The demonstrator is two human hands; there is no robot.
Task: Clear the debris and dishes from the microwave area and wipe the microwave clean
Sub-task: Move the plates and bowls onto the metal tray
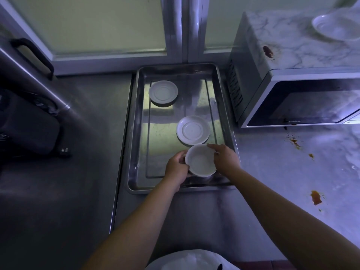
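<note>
In the lower middle of the frame, a white bowl [200, 160] sits over the near end of a metal tray [134, 133]; whether it touches the tray is unclear. The left grip [176, 168] is clamped on its left rim, fingertips hidden behind it, and the right grip [226, 158] curls round its right side. Two saucers [163, 92] [193, 130] lie farther up the tray. At the right, the microwave [292, 94] is cut off by the frame edge. Orange stains [315, 197] mark the desk [272, 162].
</note>
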